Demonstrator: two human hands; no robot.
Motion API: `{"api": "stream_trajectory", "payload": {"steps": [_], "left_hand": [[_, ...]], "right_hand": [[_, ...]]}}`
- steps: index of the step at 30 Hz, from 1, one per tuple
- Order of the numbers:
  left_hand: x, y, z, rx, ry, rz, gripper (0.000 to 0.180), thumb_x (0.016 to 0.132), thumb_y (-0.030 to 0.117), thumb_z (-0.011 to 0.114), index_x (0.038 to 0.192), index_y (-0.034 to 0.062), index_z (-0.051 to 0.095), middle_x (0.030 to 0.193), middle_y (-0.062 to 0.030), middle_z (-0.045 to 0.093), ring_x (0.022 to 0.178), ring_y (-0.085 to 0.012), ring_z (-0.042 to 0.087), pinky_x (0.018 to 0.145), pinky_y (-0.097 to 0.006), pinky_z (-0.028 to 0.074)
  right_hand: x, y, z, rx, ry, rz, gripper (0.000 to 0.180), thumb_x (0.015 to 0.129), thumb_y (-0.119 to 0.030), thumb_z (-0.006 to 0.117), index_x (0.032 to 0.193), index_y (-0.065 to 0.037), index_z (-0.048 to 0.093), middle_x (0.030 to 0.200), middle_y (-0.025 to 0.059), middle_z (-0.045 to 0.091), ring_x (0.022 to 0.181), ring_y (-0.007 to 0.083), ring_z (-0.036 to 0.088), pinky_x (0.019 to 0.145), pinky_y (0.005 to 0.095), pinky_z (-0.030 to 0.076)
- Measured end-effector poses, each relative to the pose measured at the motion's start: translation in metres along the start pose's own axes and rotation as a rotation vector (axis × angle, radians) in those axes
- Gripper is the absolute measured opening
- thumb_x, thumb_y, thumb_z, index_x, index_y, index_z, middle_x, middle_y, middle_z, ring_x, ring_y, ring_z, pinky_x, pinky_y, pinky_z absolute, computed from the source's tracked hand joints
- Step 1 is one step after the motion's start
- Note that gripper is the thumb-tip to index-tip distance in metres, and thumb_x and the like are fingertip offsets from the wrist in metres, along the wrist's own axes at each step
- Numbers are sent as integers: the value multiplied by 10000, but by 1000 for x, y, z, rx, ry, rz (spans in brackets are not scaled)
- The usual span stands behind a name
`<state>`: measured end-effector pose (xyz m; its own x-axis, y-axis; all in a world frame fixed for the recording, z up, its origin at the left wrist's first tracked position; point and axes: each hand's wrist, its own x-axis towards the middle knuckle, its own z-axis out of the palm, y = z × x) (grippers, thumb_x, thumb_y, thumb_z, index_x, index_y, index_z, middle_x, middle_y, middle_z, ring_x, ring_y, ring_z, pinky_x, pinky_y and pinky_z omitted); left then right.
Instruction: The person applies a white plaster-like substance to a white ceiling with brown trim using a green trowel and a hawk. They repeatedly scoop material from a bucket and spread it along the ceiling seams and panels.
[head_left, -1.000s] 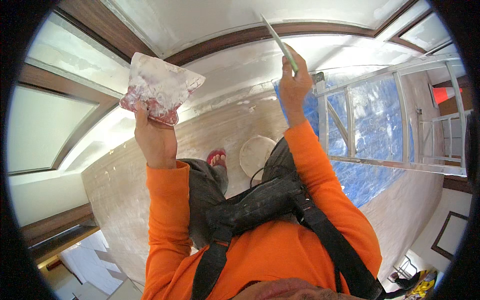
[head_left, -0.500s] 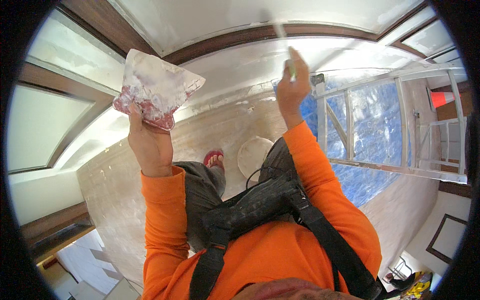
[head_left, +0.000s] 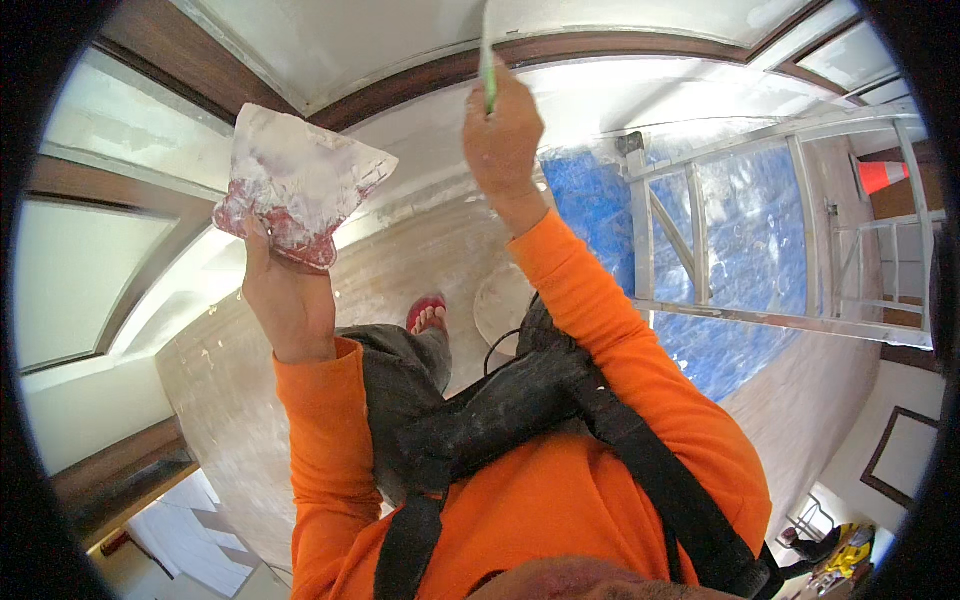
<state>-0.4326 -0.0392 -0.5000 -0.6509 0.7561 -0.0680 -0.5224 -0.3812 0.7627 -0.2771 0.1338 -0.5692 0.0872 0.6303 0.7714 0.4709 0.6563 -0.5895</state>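
Observation:
My left hand (head_left: 285, 300) is raised and grips a red tray (head_left: 295, 190) caked with white plaster, held at upper left. My right hand (head_left: 503, 130) is stretched up to the white wall and grips a green-handled putty knife (head_left: 487, 55), whose thin blade points up against the wall below a dark wooden trim (head_left: 600, 45). Both arms wear orange sleeves. Below them I see my grey trousers and one foot in a red sandal (head_left: 428, 312).
A metal ladder or scaffold frame (head_left: 740, 230) stands to the right over blue plastic sheeting (head_left: 720, 260). A round white bucket (head_left: 503, 300) sits by my foot on the plaster-stained floor. An orange cone (head_left: 888, 175) shows at far right; windows at left.
My right hand has swept the putty knife left and upward along the wall. The left hand with the plaster tray has stayed almost in place.

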Motion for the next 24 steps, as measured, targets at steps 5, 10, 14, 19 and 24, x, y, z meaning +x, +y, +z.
{"api": "stream_trajectory", "payload": {"steps": [5,10,14,19,24], "left_hand": [[5,-4,3,188,25,26,443,1051,262,393,1430,32,364,1415,-135,466,1291,-289,472,1075,-460,400],[4,-4,4,178,19,22,446,1051,265,395,1432,36,365,1424,-131,458,1293,-287,468,1073,-461,401],[3,-3,6,198,17,6,438,1050,257,398,1428,38,374,1423,-130,460,1287,-280,471,1070,-455,403],[1,-3,11,216,60,23,429,1050,247,399,1423,36,385,1420,-128,466,1289,-268,470,1074,-440,400],[4,-4,7,184,11,-1,427,1051,249,395,1422,38,387,1414,-123,474,1292,-265,468,1079,-441,393]], "right_hand": [[-4,-5,-6,44,78,111,316,896,-104,624,1196,-7,628,848,179,661,765,275,661,680,367,520],[24,85,-41,-154,359,-64,347,876,-1,590,1222,8,604,1034,173,654,897,282,626,785,379,495],[31,122,-51,-207,246,-206,465,805,99,560,1254,-20,588,1228,170,603,1124,348,562,1000,410,454],[18,136,-38,-272,73,-285,550,769,113,572,1287,-70,582,1241,145,576,1148,337,529,1019,404,426],[-10,107,-39,-216,-48,-300,519,728,109,569,1217,-57,615,1171,159,592,1113,342,557,964,408,477]]}}
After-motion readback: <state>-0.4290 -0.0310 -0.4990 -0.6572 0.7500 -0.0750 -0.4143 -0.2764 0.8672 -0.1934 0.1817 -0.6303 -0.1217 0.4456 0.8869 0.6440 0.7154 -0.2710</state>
